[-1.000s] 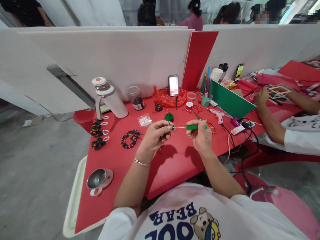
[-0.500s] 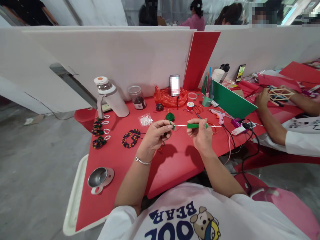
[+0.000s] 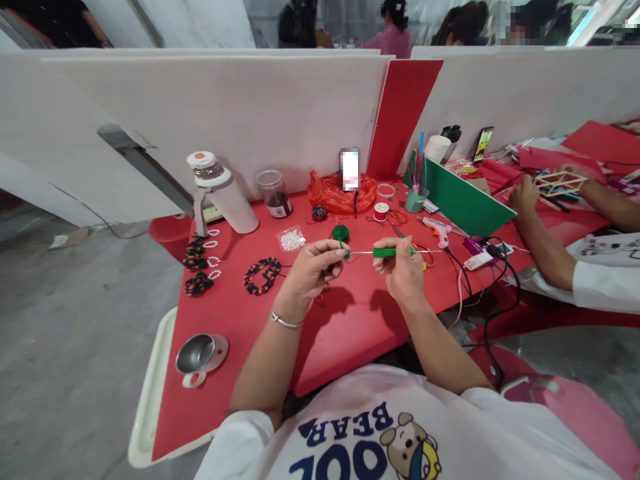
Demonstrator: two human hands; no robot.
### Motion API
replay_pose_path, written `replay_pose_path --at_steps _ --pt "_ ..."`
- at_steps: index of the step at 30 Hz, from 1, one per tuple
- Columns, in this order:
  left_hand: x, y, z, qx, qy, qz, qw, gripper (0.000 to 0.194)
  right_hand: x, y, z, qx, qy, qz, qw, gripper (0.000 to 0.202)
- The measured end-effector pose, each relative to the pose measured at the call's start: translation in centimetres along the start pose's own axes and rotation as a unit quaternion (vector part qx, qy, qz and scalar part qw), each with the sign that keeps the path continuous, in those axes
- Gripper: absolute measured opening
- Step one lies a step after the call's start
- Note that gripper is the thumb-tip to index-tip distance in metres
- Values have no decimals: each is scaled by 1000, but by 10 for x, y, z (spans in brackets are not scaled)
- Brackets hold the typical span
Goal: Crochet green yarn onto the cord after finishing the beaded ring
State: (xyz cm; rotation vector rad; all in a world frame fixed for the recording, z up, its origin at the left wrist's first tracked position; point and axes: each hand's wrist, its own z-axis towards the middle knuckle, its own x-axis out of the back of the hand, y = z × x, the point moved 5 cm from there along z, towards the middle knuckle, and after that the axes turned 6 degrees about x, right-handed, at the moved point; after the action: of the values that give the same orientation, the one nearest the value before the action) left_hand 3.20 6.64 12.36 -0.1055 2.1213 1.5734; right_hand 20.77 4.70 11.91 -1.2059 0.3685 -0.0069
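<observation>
Right hand (image 3: 403,267), fingers closed round a green-handled hook (image 3: 385,253), held level above the red table (image 3: 350,333); left hand (image 3: 320,263), thumb and fingertips pinched on green yarn (image 3: 347,254) by the hook's thin tip; green yarn ball (image 3: 341,233) just beyond

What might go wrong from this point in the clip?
The left hand pinches green yarn at the tip of the crochet hook, so a loop might slip off if the right hand pulls. The green yarn ball sits loose and could roll. The mug, near the table's left edge, might get knocked off.
</observation>
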Motion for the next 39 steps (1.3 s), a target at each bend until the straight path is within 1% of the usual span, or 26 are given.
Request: replay_pose_path --at_steps 3,8,10,14,16,20,22,25,29,35,39 --pt "0 0 1 -1 2 -4 1000 33 0 2 -1 -1 -7 3 1000 66" --pt "-1 1 0 -1 0 -7 1000 35 -3 2 -3 -3 -22 24 999 50" --pt "-2 1 0 -2 -7 -9 1000 36 -5 4 -4 -19 -29 42 999 46" --pt "-3 -1 0 0 -23 -16 1000 39 -8 13 -5 -74 -41 91 992 47" --pt "-2 -2 0 -2 -18 -21 1000 40 -7 19 -5 -93 -32 113 989 46" --pt "0 -3 1 -4 0 -29 1000 41 -5 25 -3 -104 -19 128 986 44" --pt "0 -3 1 -6 2 -27 1000 40 -5 26 -3 -112 -16 133 985 45" --pt "0 -1 1 -18 5 -23 1000 38 -4 26 -4 -129 5 149 980 46" --pt "3 0 2 -40 16 -20 999 36 -1 26 -4 -135 29 155 978 42" --pt "6 -1 3 -47 20 -14 999 32 1 28 -4 -139 43 150 978 38" --pt "5 -1 3 -44 24 -15 999 31 1 27 -4 -137 36 151 978 38"
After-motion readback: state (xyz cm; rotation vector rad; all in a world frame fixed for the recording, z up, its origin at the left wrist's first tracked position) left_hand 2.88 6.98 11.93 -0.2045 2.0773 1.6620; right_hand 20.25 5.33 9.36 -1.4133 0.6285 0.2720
